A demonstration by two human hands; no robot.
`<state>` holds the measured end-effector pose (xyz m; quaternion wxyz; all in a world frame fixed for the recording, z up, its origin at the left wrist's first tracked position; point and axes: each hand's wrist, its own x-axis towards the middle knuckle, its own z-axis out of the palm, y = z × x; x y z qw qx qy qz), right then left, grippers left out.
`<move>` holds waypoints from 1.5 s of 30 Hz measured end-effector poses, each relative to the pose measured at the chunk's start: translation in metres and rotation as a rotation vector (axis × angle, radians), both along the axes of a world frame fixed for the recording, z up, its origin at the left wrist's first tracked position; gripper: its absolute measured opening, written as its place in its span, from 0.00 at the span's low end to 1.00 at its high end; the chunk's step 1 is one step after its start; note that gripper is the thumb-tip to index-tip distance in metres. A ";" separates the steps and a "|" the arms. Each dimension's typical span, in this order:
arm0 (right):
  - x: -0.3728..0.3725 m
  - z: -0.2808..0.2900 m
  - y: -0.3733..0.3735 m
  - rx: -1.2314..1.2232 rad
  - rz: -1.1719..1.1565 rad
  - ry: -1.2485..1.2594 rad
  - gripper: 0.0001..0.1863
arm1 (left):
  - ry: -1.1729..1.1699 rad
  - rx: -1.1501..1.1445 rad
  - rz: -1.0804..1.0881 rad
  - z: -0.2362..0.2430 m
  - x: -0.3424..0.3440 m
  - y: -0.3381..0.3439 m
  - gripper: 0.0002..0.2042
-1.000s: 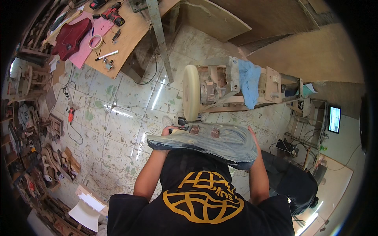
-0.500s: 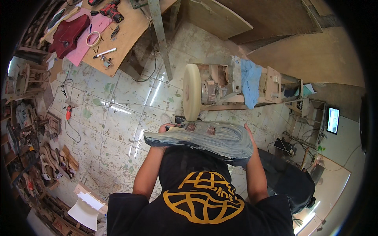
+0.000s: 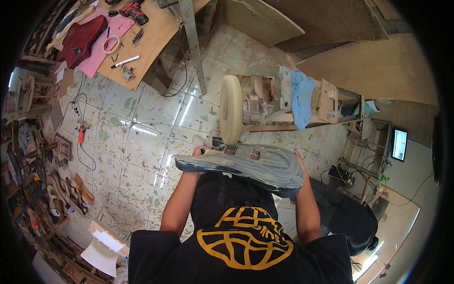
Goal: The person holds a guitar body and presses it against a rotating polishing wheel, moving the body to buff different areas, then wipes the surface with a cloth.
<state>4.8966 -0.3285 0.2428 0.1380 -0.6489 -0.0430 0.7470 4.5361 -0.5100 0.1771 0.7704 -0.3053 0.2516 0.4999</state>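
Note:
A dark electric guitar body [image 3: 246,163], smeared with whitish streaks, is held level in front of my chest. Two rough, brownish recesses show along its far edge. My left hand [image 3: 198,150] grips the far side near its left end, fingers partly hidden by the body. Around the right end closes my right hand [image 3: 300,161], with most of its fingers out of sight underneath. Just beyond the body's far edge stands a thick cream-coloured buffing wheel [image 3: 230,111]; its lower rim meets or nearly meets that edge, and I cannot tell whether they touch.
The wheel's machine frame carries a blue cloth [image 3: 301,99]. At upper left, a workbench [image 3: 158,35] bears a red guitar body [image 3: 82,40], a drill [image 3: 135,12] and a tape roll [image 3: 112,45]. A corded tool [image 3: 82,135] hangs or lies at left. A dark-clothed person [image 3: 352,227] is close on my right.
The guitar body has shifted and tilted very slightly, showing more of its dark near edge at the left. Both hands keep their hold.

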 end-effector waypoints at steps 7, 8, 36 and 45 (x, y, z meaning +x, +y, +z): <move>0.022 -0.012 -0.001 0.002 -0.015 0.107 0.39 | -0.040 0.018 0.038 -0.009 0.009 0.000 0.18; 0.027 -0.014 -0.001 0.011 -0.007 0.135 0.39 | -0.056 0.017 0.043 -0.009 0.010 0.001 0.18; -0.006 0.003 -0.003 -0.015 0.014 0.117 0.37 | -0.005 -0.011 0.060 -0.004 -0.002 -0.012 0.19; -0.021 -0.012 -0.005 -0.002 0.040 0.199 0.37 | 0.061 -0.038 0.082 0.007 -0.020 -0.029 0.19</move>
